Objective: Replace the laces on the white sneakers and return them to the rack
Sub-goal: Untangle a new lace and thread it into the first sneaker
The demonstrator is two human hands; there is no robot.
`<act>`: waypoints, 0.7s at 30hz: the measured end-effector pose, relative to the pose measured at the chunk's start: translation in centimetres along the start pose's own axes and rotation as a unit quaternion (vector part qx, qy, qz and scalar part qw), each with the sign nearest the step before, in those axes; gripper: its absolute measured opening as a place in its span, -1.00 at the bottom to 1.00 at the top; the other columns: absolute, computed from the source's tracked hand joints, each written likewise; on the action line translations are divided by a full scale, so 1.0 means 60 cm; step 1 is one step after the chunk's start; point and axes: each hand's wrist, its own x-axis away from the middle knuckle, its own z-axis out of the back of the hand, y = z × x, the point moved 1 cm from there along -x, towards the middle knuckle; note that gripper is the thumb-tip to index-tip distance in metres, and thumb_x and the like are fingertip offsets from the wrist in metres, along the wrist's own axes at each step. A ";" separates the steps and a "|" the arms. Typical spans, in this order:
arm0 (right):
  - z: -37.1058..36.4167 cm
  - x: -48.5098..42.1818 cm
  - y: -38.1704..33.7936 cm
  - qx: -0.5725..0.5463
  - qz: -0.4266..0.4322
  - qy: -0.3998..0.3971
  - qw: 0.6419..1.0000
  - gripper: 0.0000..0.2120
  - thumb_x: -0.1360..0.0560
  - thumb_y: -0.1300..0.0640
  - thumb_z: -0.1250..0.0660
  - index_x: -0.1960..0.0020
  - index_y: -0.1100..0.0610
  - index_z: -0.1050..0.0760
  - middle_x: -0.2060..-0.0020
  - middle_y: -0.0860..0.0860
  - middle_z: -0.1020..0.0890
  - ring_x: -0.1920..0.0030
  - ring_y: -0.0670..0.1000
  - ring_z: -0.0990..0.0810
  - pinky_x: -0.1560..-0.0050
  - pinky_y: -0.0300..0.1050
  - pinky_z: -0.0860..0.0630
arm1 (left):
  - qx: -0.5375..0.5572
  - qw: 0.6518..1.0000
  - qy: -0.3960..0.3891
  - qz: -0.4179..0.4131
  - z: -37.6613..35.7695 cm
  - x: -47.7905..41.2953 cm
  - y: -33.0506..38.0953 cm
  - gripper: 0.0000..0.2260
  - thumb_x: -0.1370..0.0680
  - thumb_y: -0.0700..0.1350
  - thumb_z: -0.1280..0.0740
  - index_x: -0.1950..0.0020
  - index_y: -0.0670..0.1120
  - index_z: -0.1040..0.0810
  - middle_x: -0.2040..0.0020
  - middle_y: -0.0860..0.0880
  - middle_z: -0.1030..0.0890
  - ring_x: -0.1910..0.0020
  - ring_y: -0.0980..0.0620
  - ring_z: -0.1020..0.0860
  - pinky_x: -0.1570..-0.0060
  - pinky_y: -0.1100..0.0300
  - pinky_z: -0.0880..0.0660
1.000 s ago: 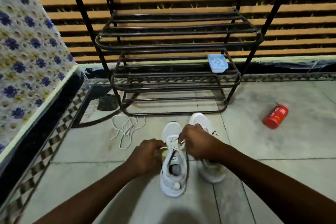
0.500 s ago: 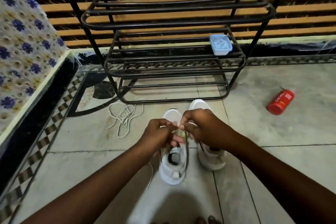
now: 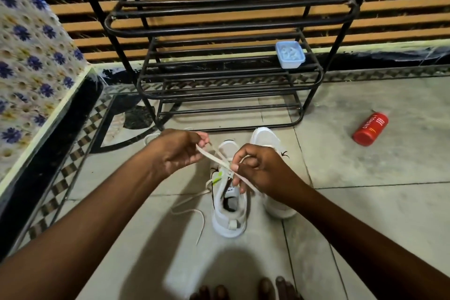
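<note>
Since half a second ago both hands have drawn apart, pulling the flat white lace (image 3: 214, 158) taut above the nearer white mesh sneaker (image 3: 230, 217), which stands on the grey tiled floor (image 3: 365, 202): the left hand (image 3: 175, 151) pinches one strand up and leftward, the right hand (image 3: 261, 174) pinches the crossing strands just over the tongue (a slack tail trails on the tiles left of the shoe). The second white sneaker (image 3: 265, 139) stands just beside it on the right, both before the black tubular metal shoe rack (image 3: 219, 29), whose lower shelf carries a small pale-blue plastic tub (image 3: 289, 55); a red cylindrical bottle (image 3: 370, 129) lies on its side farther right.
</note>
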 end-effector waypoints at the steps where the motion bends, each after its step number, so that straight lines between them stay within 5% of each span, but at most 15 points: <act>1: -0.007 -0.006 0.007 0.010 -0.011 0.002 1.000 -0.92 -0.60 0.28 -0.35 0.03 0.30 -0.51 0.33 0.22 -0.67 0.40 0.15 -0.63 0.36 -0.11 -0.58 | -0.048 0.998 0.010 -0.026 0.013 -0.001 -0.002 -0.84 -0.60 -0.39 -0.26 0.01 -0.26 -0.63 0.23 -0.12 -0.66 0.50 0.15 -0.49 0.53 0.31 -0.43; 3: -0.024 -0.023 0.033 0.078 -0.023 0.008 0.997 -0.95 -0.59 0.27 -0.34 0.03 0.23 -0.57 0.33 0.17 -0.66 0.34 0.15 -0.67 0.22 0.06 -0.67 | -0.210 0.972 0.040 -0.103 0.037 0.000 -0.003 -0.90 -0.59 -0.32 -0.37 0.05 -0.25 -0.70 0.16 -0.09 -0.72 0.50 0.16 -0.39 0.50 0.35 -0.29; 7: -0.058 -0.051 0.078 0.340 -0.019 -0.053 0.939 -0.71 -0.58 0.13 -0.31 -0.28 -0.04 -0.56 0.01 0.03 -0.67 -0.12 0.19 -0.62 -0.24 0.03 -0.50 | -0.504 0.827 0.086 -0.234 0.073 -0.007 -0.003 -0.89 -0.53 -0.21 -0.50 0.16 -0.03 -0.77 0.28 0.10 -0.72 0.30 0.29 -0.62 0.30 0.44 -0.44; 10: -0.077 -0.062 0.077 0.446 -0.063 -0.091 0.888 -0.63 -0.57 0.04 -0.27 -0.38 -0.13 -0.44 -0.24 0.09 -0.54 -0.29 0.19 -0.50 -0.28 0.05 -0.47 | -0.578 0.775 0.095 -0.237 0.084 -0.016 -0.015 -0.84 -0.51 -0.20 -0.49 0.17 0.06 -0.75 0.27 0.10 -0.70 0.20 0.14 -0.65 0.15 0.18 -0.60; 13: -0.085 -0.066 0.066 0.474 -0.079 -0.093 0.872 -0.72 -0.51 0.10 -0.28 -0.21 -0.06 -0.50 -0.13 0.10 -0.51 -0.18 0.20 -0.54 -0.15 0.00 -0.50 | -0.559 0.790 0.098 -0.234 0.084 -0.018 -0.028 -0.81 -0.53 -0.22 -0.43 0.21 0.04 -0.70 0.30 0.08 -0.69 0.27 0.14 -0.63 0.24 0.17 -0.55; 18: -0.059 -0.064 0.057 0.341 -0.073 -0.037 0.937 -0.95 -0.32 0.15 -0.42 0.24 0.09 -0.56 0.39 -0.06 -0.56 0.25 -0.03 -0.54 0.14 -0.19 -0.52 | -0.456 0.850 0.065 -0.256 0.073 -0.018 -0.041 -0.85 -0.58 -0.09 -0.46 0.18 -0.06 -0.61 0.29 0.06 -0.71 0.26 0.09 -0.61 0.22 0.16 -0.47; 21: -0.041 -0.056 0.046 0.271 -0.037 0.043 0.961 -0.83 -0.34 0.15 -0.54 0.35 0.09 -0.57 0.49 -0.09 -0.57 0.38 -0.12 -0.56 0.22 -0.32 -0.41 | -0.390 0.879 0.017 -0.275 0.050 -0.006 -0.041 -0.83 -0.61 -0.13 -0.43 0.13 -0.19 -0.58 0.26 -0.05 -0.72 0.33 0.06 -0.62 0.24 0.13 -0.55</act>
